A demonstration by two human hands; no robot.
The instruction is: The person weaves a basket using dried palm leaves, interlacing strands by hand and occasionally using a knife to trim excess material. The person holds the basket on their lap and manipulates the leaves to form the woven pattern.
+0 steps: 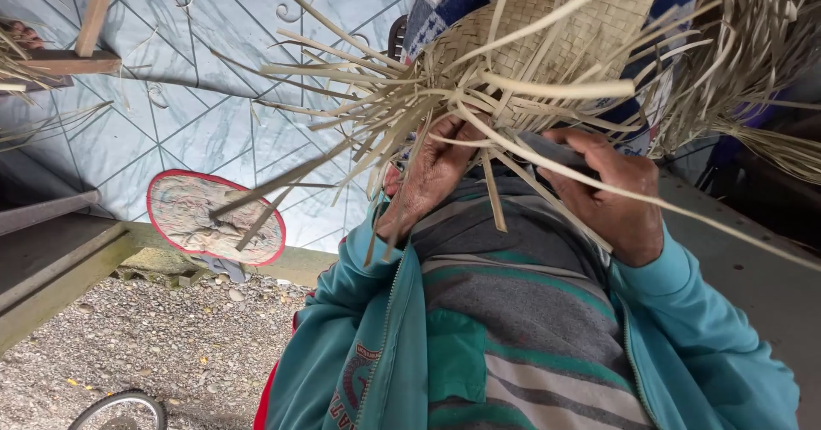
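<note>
Both my hands work at the edge of a half-woven piece of pale straw matting.

My left hand (428,178) sits under the woven straw piece (547,32), fingers curled together around a few of the loose straw strips (359,105) that fan out from its unfinished edge. My right hand (611,195) is just beside it, fingers closed on a dark flat object (556,152) I cannot make out, with long strips crossing over its knuckles. The weaving hangs at the top middle of the view, touching both hands, in front of my teal jacket (376,344) and striped shirt (530,310). Further off lie a pale blue tiled floor (205,114), an oval red-edged mat (214,216), gravel (154,344) and part of a bicycle wheel (120,411).
</note>
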